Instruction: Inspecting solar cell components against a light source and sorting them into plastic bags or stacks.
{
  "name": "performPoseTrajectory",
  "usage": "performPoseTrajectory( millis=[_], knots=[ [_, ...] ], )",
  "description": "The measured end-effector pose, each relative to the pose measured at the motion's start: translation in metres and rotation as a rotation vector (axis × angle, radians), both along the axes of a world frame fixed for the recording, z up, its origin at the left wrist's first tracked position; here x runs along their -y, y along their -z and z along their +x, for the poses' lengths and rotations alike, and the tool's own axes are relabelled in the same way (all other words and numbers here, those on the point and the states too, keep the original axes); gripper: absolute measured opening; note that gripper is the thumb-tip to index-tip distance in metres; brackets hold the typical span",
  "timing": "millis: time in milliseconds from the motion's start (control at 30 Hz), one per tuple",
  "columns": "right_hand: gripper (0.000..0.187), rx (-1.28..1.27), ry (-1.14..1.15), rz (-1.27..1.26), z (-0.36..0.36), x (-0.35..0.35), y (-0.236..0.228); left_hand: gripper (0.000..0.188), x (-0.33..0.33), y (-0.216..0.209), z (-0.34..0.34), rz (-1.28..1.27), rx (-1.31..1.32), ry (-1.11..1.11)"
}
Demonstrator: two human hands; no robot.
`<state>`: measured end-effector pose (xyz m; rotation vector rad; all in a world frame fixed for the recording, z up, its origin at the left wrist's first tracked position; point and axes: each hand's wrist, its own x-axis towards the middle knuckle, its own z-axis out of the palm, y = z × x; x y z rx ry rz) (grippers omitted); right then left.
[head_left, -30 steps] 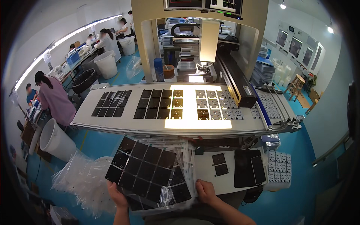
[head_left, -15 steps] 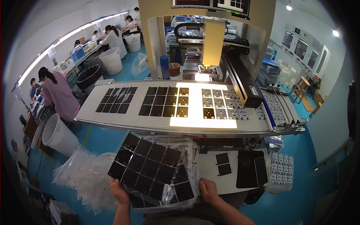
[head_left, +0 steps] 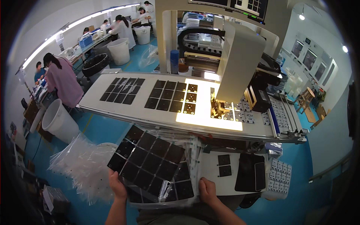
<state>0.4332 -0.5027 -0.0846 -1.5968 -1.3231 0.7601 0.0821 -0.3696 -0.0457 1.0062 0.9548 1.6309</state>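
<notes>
My left hand (head_left: 117,185) grips the lower left edge of a clear plastic sheet bearing rows of black squares (head_left: 150,154). The sheet lies tilted over more clear sheets with black squares (head_left: 184,188), and light glints off its lower part. At the right edge of this pile my right hand (head_left: 207,191) is closed, its fingers curled inward. Whatever it may pinch there is hidden. Both hands are in front of the long machine bed (head_left: 165,119).
A machine head (head_left: 240,62) stands over the brightly lit patch of the bed, among rows of squares. On the side table lie two black squares (head_left: 225,171), a black mat (head_left: 244,172) and a phone (head_left: 259,176). Crumpled clear film (head_left: 80,168) fills the left; co-workers sit beyond.
The machine head has come forward and down over the squares on the lit patch. My view has shifted slightly; both hands keep nearly the same place on the sheets.
</notes>
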Motion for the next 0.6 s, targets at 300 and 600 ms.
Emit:
performPoseTrajectory(
  millis=[300,600],
  knots=[
    [0.028,-0.032,0.002,-0.008,0.000,0.000,-0.002,0.054,-0.001,-0.001,-0.007,-0.012,0.031,0.052],
    [0.033,-0.090,-0.004,0.000,-0.001,-0.001,0.007,0.036,-0.014,-0.034,-0.047,-0.135,-0.228,0.109]
  ],
)
